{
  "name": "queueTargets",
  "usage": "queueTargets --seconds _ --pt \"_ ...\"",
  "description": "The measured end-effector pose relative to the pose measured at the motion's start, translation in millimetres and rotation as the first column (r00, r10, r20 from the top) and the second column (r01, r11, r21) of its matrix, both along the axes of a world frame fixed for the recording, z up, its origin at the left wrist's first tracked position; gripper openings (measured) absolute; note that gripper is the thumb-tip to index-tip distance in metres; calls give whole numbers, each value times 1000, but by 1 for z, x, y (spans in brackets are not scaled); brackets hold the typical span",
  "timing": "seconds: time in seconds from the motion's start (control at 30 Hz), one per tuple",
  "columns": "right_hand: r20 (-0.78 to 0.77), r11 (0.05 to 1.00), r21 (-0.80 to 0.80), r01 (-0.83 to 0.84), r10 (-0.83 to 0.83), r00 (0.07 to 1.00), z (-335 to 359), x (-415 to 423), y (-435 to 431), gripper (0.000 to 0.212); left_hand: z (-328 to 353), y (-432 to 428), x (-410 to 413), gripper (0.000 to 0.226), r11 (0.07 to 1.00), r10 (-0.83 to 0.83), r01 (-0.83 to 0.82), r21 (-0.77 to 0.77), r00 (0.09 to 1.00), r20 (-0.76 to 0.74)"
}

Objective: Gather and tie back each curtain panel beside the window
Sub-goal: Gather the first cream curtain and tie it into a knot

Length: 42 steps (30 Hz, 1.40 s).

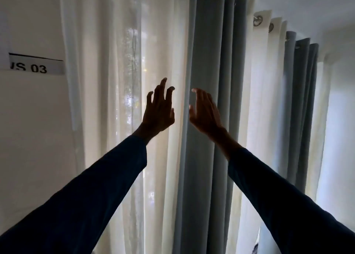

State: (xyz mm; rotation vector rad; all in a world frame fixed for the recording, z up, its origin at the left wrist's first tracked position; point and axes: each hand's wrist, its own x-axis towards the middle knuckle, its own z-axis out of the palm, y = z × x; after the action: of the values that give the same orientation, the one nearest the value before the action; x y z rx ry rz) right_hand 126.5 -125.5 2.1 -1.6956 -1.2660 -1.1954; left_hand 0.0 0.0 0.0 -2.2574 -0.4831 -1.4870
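A sheer white curtain (119, 80) hangs over the bright window on the left. Beside it a grey curtain panel (209, 61) falls in long folds, with more grey and cream folds (295, 100) running off to the right. Both my arms, in dark sleeves, are raised toward the fabric. My left hand (159, 107) has its fingers spread in front of the sheer, holding nothing. My right hand (205, 111) is open with its palm turned left, right at the grey panel's left edge. Whether either hand touches the cloth I cannot tell.
A white wall on the left carries a label reading "S 03" (36, 65). Metal eyelets (258, 21) at the curtain tops hang near the ceiling. Daylight comes through the sheer and around the far right folds.
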Motion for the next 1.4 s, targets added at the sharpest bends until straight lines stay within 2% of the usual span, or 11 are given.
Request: queueTargets --seconds 0.07,0.2,0.37,0.5,0.67,0.8,0.93,1.07,1.2,1.3,1.4 --pt "-18 998 10 -67 67 998 -17 -6 11 42 -12 3 -8 64 998 -37 37 -57 999 3" --pt "-1 994 17 -111 111 994 -67 -16 49 10 -45 26 -27 45 997 -71 69 -34 996 -55" --pt "-95 986 -6 -166 165 982 -78 -37 88 17 -59 57 -59 26 997 -63 61 -42 997 -48" --pt "-112 951 78 -300 307 945 -52 -55 117 15 -43 76 -83 23 997 -47 43 60 997 69" --pt "13 844 272 -462 476 879 -6 -79 155 7 -1 98 -100 26 984 -54 12 177 971 231" --pt "159 718 412 -561 550 820 48 -94 179 16 48 116 -100 28 967 -24 -51 251 957 288" --pt "317 690 488 -534 430 845 113 -97 196 14 103 121 -100 28 917 -23 -117 382 939 344" --pt "523 731 503 -461 168 836 175 -99 214 12 160 125 -112 24 860 64 -279 427 890 451" --pt "498 827 439 -352 102 861 225 -100 229 16 208 139 -134 26 819 212 -459 345 800 561" --pt "429 853 398 -339 153 890 252 -105 233 13 239 155 -149 36 792 382 -589 160 683 623" --pt "220 857 301 -418 364 905 276 -121 224 52 268 168 -155 48 845 417 -534 5 665 619"
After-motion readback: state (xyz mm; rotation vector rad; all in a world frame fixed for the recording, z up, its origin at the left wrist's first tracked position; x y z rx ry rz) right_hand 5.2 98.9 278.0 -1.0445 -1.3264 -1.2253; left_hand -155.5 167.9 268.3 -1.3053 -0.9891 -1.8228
